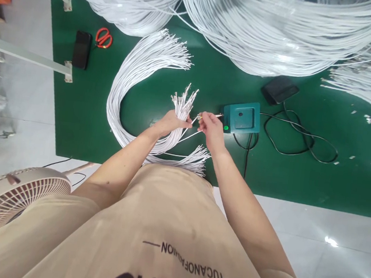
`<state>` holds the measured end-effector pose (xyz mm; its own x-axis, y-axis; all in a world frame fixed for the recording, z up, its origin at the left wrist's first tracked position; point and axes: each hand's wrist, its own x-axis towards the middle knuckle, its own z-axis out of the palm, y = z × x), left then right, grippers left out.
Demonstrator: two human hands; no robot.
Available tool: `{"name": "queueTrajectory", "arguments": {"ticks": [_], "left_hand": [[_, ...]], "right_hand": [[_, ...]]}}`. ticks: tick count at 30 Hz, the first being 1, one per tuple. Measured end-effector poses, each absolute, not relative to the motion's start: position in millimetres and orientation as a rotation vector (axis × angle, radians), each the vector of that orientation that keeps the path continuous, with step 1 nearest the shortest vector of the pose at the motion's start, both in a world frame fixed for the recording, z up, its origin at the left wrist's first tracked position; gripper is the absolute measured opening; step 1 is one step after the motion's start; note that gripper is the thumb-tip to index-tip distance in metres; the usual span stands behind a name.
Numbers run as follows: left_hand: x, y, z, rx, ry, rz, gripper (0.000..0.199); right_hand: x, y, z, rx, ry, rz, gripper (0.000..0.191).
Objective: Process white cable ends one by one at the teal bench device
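Cable bundle (116, 93) curves across green counter (83, 118); I judge it light, springy, slick, best held near tips. Left hand (170, 124) grasps one end; right hand (211, 128) pinches strand (190, 136) (teal device (243, 116) near).

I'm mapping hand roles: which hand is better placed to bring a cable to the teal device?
Probably the right hand: it is nearer the teal device and pinches a single cable, while the left hand grips the white cable bundle.
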<state>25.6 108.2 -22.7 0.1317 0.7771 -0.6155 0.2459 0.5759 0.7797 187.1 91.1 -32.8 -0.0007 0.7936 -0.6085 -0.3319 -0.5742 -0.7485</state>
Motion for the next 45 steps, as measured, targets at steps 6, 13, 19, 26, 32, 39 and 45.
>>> {"name": "queueTrajectory", "arguments": {"ticks": [6, 13, 19, 26, 32, 39, 45], "left_hand": [[27.3, 108.7, -22.3, 0.922, 1.422, 0.508, 0.028], [27.6, 106.9, -22.6, 0.917, 1.414, 0.539, 0.025], [27.3, 105.2, -21.4, 0.92, 1.411, 0.554, 0.026], [27.2, 106.7, -14.9, 0.844, 1.326, 0.553, 0.032], [25.8, 108.1, -11.1, 0.78, 1.285, 0.565, 0.036], [23.8, 107.8, -17.6, 0.896, 1.37, 0.568, 0.033], [25.3, 109.2, -20.0, 0.913, 1.442, 0.561, 0.031]], "right_hand": [[173.7, 83.0, -35.6, -1.54, -0.639, 1.652, 0.024], [173.0, 86.0, -38.0, -1.321, -0.299, 1.827, 0.023], [167.5, 83.9, -38.5, -1.295, -0.179, 1.882, 0.018], [183.4, 90.9, -38.8, -1.325, -0.586, 1.775, 0.024], [191.1, 94.1, -40.9, -1.356, -0.551, 1.822, 0.026], [187.8, 94.9, -38.9, -1.284, -0.243, 1.999, 0.017], [186.2, 96.3, -38.9, -1.422, -0.128, 2.178, 0.007]]}}
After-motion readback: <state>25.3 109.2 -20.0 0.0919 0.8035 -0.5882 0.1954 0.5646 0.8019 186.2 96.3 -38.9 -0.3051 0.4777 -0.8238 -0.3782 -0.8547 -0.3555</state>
